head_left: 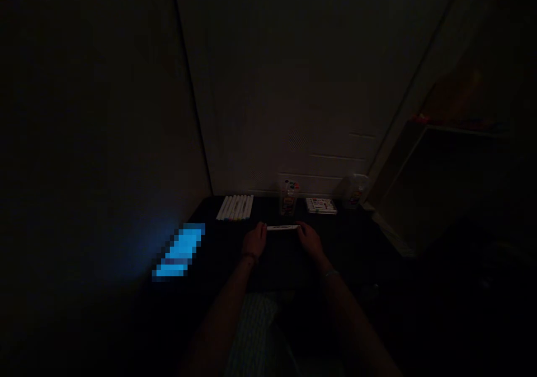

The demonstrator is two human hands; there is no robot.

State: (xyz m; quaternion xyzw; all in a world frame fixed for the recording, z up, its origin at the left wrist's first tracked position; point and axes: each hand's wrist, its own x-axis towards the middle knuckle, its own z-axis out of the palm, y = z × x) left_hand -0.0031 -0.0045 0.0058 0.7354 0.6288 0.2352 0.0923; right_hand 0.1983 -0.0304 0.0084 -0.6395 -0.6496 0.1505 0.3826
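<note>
A white marker [282, 227] is held level between my two hands above the dark table. At its left end, the fingers of my left hand [255, 239] are closed on it. My right hand [309, 239] grips the right end. Behind my left hand, several white markers [235, 207] lie side by side in a row. Past the held marker stands a clear container [288, 199] with several coloured-tipped markers in it. A flat white box [321, 206] with printed marks lies to its right. Dim light hides the finer finger detail.
A glowing blue, pixelated screen [180, 252] lies at the table's left. Another clear container [356, 191] stands at the back right by the wall [319, 86]. The dark table [352, 248] ends near a shelf-like piece of furniture [419, 175] on the right.
</note>
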